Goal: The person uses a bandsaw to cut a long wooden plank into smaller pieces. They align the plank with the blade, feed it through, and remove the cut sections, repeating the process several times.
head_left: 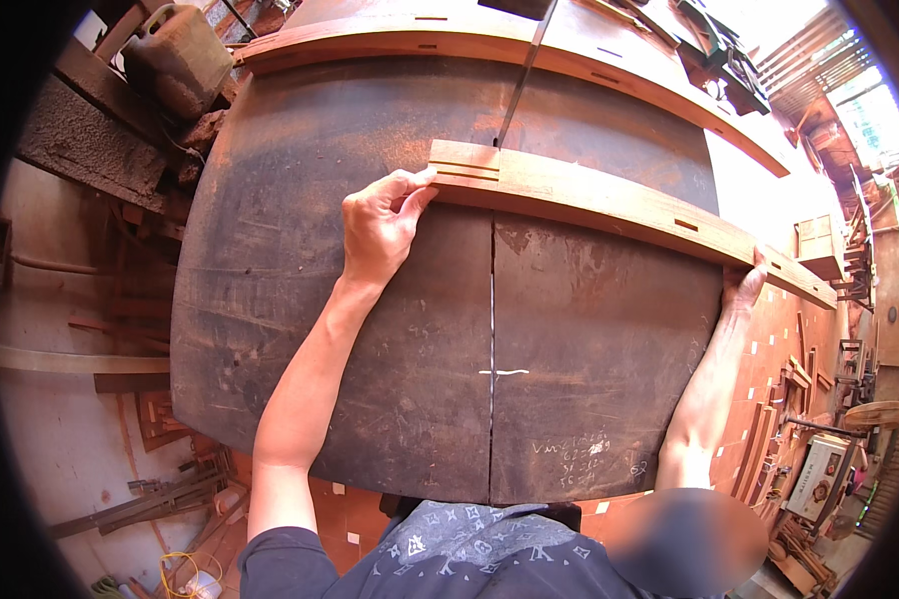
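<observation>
- Two bare hands, both on 1 long mortised wooden rail, which we see slanting across the far half of a dark tabletop, L end farther from the body than the R.
- L hand: thumb & fingers together, pinching the rail's L end, right by its long parallel grooves.
- R hand: clamped round the rail nr its other end, thumb up on the near face, just past the tabletop's R edge. Rail sticks out beyond this hand.
- We can't tell if the rail rests on the top or is held just above it.
- Narrow slot runs fwd through the tabletop & under the rail; short white line crosses it, w/ pale scrawl nearer the body.
- Behind, approx. crosswise: a second wooden rail, also w/ small mortises.
- Top L: grimy jerrycan. Far R: round wooden disc nr a white box-shaped unit.
- We also see a dark patterned shirt at bottom ctr.
</observation>
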`<state>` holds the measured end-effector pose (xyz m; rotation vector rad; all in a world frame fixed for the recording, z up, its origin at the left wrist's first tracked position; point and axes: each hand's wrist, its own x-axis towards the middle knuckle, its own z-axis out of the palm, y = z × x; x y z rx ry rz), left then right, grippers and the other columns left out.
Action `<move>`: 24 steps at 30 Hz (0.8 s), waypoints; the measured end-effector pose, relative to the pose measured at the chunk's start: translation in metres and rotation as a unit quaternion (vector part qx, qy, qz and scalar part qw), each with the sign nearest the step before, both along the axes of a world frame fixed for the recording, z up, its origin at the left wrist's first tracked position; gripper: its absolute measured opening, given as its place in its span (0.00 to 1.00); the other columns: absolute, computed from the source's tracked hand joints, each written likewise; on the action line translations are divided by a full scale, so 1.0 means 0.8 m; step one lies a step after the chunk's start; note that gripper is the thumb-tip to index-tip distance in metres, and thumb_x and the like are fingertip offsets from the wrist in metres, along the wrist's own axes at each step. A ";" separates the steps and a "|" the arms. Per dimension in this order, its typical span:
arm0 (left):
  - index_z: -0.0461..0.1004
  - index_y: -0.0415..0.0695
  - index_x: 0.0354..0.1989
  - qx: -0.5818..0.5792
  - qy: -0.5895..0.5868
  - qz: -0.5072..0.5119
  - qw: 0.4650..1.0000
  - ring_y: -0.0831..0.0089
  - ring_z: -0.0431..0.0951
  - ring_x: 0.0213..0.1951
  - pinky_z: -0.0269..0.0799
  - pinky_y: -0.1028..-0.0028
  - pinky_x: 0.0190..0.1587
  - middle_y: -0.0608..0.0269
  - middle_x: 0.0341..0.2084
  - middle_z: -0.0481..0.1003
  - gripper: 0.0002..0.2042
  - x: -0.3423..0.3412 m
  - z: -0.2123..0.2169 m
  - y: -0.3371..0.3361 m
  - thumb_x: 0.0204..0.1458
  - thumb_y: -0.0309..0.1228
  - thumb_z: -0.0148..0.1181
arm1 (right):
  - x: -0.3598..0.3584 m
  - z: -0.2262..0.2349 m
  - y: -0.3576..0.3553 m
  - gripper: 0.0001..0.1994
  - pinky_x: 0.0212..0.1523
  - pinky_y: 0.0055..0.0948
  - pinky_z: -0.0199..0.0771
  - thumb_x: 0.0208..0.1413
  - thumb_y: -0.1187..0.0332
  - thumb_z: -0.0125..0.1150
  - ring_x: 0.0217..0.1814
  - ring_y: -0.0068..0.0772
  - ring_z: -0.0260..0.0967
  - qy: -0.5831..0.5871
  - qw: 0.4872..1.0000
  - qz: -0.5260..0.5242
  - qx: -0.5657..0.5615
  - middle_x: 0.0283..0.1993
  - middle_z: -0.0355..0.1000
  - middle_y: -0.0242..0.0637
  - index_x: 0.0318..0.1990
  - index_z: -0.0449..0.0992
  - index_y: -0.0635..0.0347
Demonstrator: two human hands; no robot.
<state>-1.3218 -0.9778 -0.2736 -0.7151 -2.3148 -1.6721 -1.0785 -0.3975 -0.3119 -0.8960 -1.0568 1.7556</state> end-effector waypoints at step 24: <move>0.87 0.40 0.46 0.002 -0.007 0.009 1.000 0.83 0.84 0.32 0.79 0.80 0.36 0.65 0.30 0.87 0.08 -0.001 -0.001 0.001 0.60 0.20 0.69 | 0.003 -0.003 0.008 0.20 0.56 0.43 0.80 0.64 0.57 0.64 0.59 0.38 0.76 0.020 1.000 0.008 -0.012 0.55 0.77 0.39 0.57 0.75 0.58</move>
